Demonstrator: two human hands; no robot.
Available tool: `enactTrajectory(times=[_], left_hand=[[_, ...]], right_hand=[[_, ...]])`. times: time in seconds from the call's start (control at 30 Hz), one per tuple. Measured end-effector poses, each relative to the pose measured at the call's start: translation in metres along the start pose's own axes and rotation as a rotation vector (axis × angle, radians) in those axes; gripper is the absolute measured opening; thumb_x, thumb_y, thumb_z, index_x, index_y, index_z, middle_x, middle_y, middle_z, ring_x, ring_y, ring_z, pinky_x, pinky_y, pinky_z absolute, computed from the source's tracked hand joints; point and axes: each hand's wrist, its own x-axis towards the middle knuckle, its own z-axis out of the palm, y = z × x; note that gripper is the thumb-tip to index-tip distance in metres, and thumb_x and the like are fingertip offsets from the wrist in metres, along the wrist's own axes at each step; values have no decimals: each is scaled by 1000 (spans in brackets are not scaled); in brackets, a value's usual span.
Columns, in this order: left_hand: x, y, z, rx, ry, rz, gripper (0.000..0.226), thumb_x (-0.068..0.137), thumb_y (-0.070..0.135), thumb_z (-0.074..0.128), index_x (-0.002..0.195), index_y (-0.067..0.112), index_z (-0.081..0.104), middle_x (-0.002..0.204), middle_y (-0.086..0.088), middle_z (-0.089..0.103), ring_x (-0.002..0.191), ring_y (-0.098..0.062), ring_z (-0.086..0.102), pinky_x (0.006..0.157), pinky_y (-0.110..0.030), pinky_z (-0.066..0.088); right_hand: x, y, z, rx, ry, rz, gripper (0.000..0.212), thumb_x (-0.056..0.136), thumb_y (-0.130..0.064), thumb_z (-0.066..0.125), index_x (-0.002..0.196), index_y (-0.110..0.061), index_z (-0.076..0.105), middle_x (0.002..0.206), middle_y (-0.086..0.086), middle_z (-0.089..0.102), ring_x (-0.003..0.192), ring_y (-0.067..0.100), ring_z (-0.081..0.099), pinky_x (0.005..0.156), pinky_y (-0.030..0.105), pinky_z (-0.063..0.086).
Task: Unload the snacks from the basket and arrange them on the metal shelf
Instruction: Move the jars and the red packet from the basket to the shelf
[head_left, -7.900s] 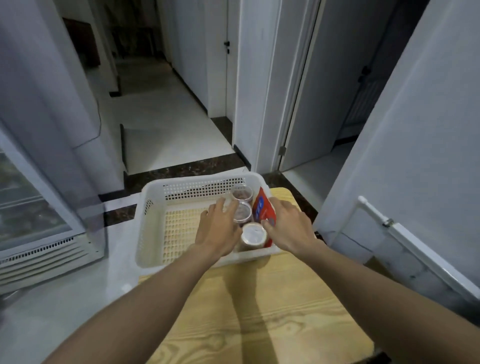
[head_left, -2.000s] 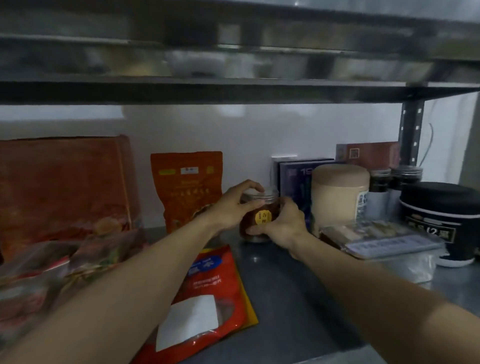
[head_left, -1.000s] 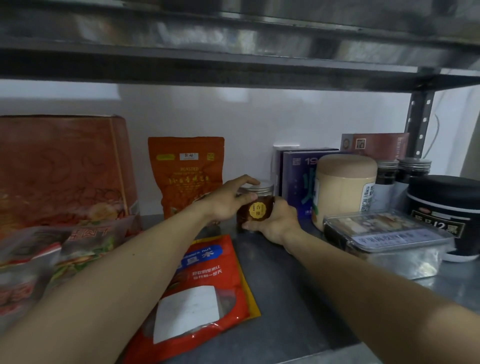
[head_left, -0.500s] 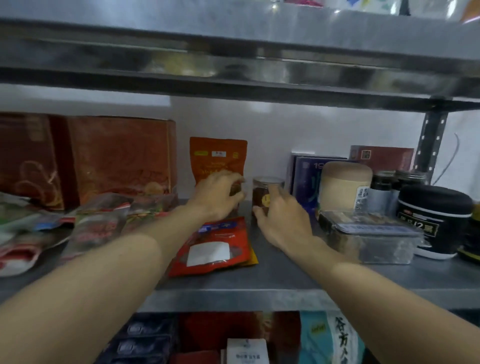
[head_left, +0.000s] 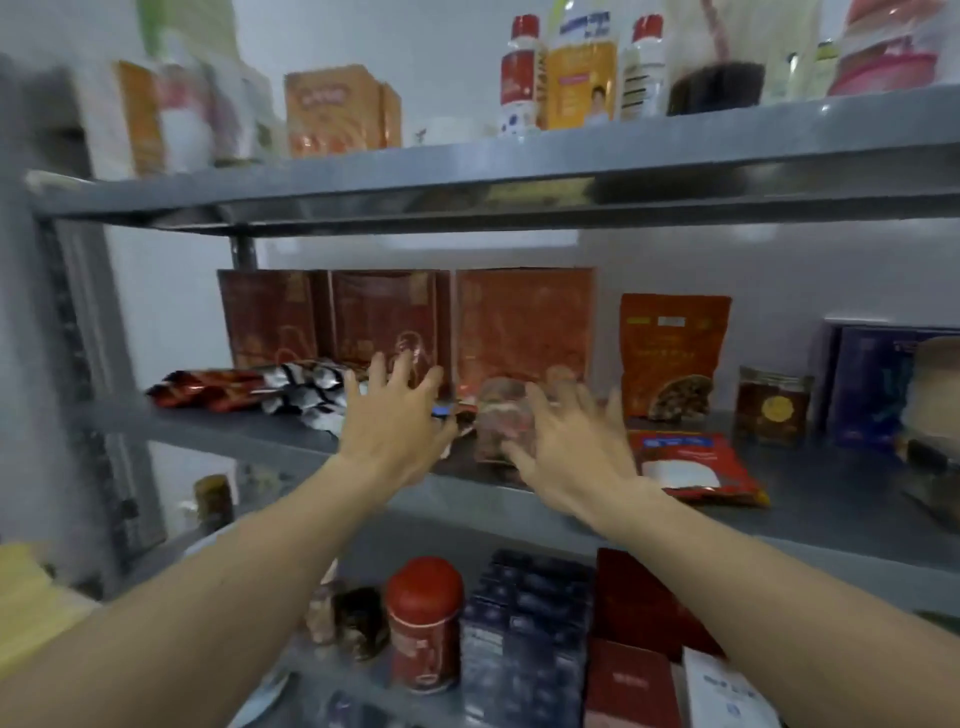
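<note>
- We face a grey metal shelf (head_left: 519, 166), three boards in view, one above another.
- Behind it we see a plain white wall (head_left: 753, 260).
- At the left its perforated upright (head_left: 72, 364) is blurred.
- Low in the left corner we make out a pale yellow surface (head_left: 26, 592), too blurred to name.

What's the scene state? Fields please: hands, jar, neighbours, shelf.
left hand: open, fingers spread, holds nothing, in front of the middle tier
right hand: open, fingers spread, blurred, holds nothing
small jar: upright on the metal shelf, round yellow label, apart from both hands
orange pouch: standing at the back, left of the jar in view
red packet: lying flat in front of the pouch
red boxes: three, upright along the back
</note>
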Motion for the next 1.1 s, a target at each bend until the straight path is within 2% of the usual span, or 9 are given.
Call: enactTrajectory(times=[0.13, 0.33, 0.43, 0.6, 0.9, 1.03, 1.1], left_hand=[[-60, -98, -28, 29, 20, -134, 64, 92, 60, 43, 148, 31, 30, 160, -8, 19, 146, -36, 14, 114, -61, 17], [-180, -272, -69, 149, -15, -316, 67, 94, 61, 36, 152, 33, 18, 161, -10, 11, 148, -36, 8, 115, -60, 15], [-240, -345, -87, 253, -34, -386, 68, 92, 62, 37, 152, 33, 19, 160, -13, 17, 145, -37, 15, 113, -59, 21], [-311, -438, -105, 329, -82, -522, 64, 91, 61, 36, 149, 34, 27, 157, -13, 24, 144, -36, 20, 111, -58, 26], [-347, -565, -64, 338, -131, -675, 68, 92, 60, 40, 151, 31, 23, 160, -13, 16, 147, -35, 14, 115, -56, 16], [-329, -628, -29, 378, -151, -686, 68, 91, 60, 41, 150, 31, 25, 159, -13, 19, 146, -35, 16, 115, -57, 17], [-316, -660, -12, 392, -153, -688, 67, 91, 59, 42, 150, 31, 27, 159, -14, 21, 146, -35, 18, 115, -56, 20]], right_hand=[[-1, -117, -6, 49, -27, -116, 77, 97, -64, 30, 157, -22, 6, 164, 12, 8, 150, 34, 8, 117, 61, 7], [-28, -311, -11, 182, -36, -289, 78, 97, -63, 30, 157, -22, 5, 163, 14, 6, 150, 34, 5, 117, 61, 6], [-43, -396, -9, 245, -59, -365, 76, 96, -62, 31, 156, -22, 7, 163, 14, 7, 150, 33, 7, 117, 60, 5], [-58, -512, -1, 303, -65, -489, 77, 95, -64, 31, 156, -23, 7, 161, 13, 14, 148, 32, 13, 117, 58, 13], [-22, -671, 49, 354, -105, -659, 75, 96, -63, 30, 156, -24, 7, 162, 13, 11, 149, 31, 11, 118, 57, 13], [24, -733, 84, 405, -98, -691, 74, 96, -63, 33, 155, -23, 11, 160, 13, 18, 146, 31, 18, 116, 54, 18], [52, -760, 100, 432, -87, -700, 73, 96, -62, 35, 153, -22, 15, 155, 13, 26, 142, 31, 26, 112, 49, 26]])
